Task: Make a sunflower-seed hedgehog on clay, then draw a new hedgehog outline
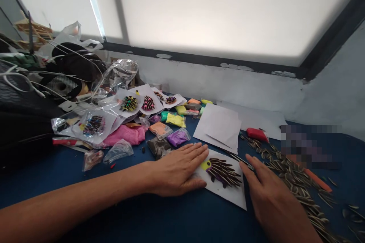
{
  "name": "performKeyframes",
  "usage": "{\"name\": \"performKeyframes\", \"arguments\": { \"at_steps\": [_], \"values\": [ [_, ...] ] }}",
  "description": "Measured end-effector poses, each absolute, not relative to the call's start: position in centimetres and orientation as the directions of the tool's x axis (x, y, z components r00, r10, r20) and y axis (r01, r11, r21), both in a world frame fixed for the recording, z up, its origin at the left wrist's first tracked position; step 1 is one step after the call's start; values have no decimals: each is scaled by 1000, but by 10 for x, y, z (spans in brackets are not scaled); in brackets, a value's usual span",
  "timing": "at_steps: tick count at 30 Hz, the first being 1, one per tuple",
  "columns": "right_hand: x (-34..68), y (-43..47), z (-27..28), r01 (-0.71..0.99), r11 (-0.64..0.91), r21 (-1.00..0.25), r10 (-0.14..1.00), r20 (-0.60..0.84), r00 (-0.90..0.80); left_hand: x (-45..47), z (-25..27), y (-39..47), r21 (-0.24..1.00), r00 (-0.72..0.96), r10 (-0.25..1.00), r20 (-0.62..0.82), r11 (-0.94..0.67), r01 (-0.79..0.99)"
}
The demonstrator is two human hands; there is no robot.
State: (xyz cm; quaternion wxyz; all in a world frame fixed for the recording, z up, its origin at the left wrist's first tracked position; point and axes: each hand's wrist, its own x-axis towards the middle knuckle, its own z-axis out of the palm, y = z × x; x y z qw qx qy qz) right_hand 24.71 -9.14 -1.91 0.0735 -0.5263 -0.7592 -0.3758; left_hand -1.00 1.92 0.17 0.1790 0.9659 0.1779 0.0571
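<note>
My left hand (182,169) lies flat, fingers stretched out, over the left edge of a white paper sheet (239,201). On that sheet is a hedgehog picture (224,172) with a yellow head, a purple body and spines of striped sunflower seeds. Between thumb and forefinger, my right hand (268,190) pinches a thin dark pair of tweezers (236,156), whose tips point left above the sheet's upper edge. The hand is just right of the sheet. Loose sunflower seeds (296,182) are spread beyond it on the right.
Blank paper sheets (218,127) lie behind the picture. Bags of coloured clay (176,136) and finished seed pictures (129,103) crowd the left back. A red clay packet (256,134) and an orange strip (318,179) are among the seeds. Cables and a black bag (23,121) fill the far left.
</note>
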Motion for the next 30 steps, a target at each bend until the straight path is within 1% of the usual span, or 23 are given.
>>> {"name": "performKeyframes", "arguments": {
  "at_steps": [7,10,12,15,19,24,27,30],
  "values": [
    [262,-97,-14,879,268,394,774,456,-440,-10,-5,16,368,928,365,69,-874,317],
    [267,-95,-16,894,238,379,797,449,-403,-9,-5,15,349,920,381,89,-877,330],
    [269,-93,-16,905,196,378,796,477,-372,-10,-5,13,333,913,395,97,-878,344],
    [272,-91,-16,907,158,390,780,514,-356,-11,-3,10,323,908,409,91,-875,361],
    [274,-90,-17,877,172,448,773,490,-402,-12,-1,8,315,904,413,110,-877,362],
    [280,-90,-13,844,105,525,766,498,-405,-12,-3,7,297,897,417,147,-884,362],
    [288,-90,-9,845,99,526,774,493,-398,-14,-1,12,275,876,437,204,-884,378],
    [293,-89,-8,855,103,509,774,499,-390,-19,0,26,208,838,486,249,-872,444]
  ]
}}
